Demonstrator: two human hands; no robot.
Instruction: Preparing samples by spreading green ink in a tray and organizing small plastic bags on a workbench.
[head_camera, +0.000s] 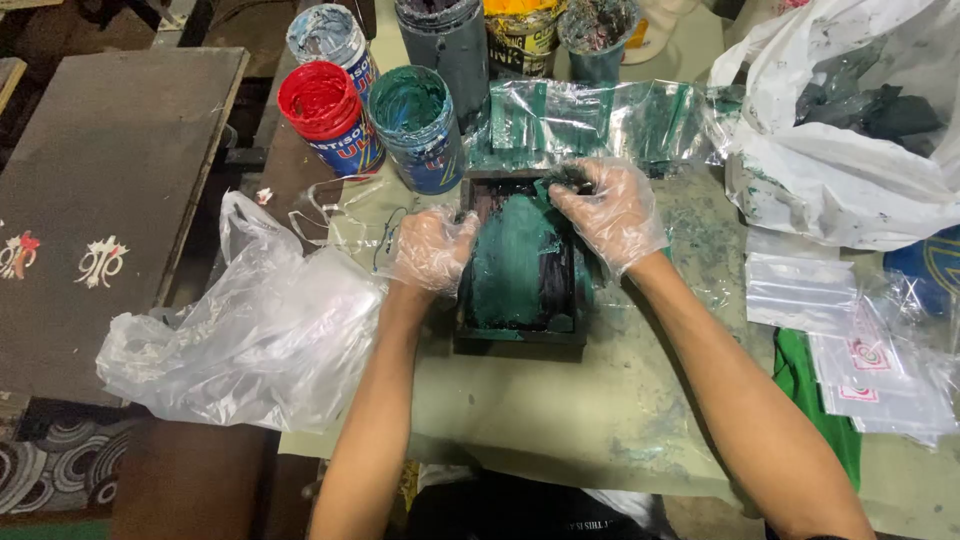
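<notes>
You're mid-wipe: gloved right hand (612, 212) pinches a dark wad (566, 180) at the top of the green-inked frame (520, 262) on the table (560, 410). Left hand (432, 250) curls closed on the frame's left edge, steadying. Next likely needs firm downward strokes.

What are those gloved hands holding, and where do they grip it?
The left hand grips the left edge of a small dark frame smeared with green ink. The right hand pinches a dark wad at the frame's top right corner; what the wad is cannot be told.
</notes>
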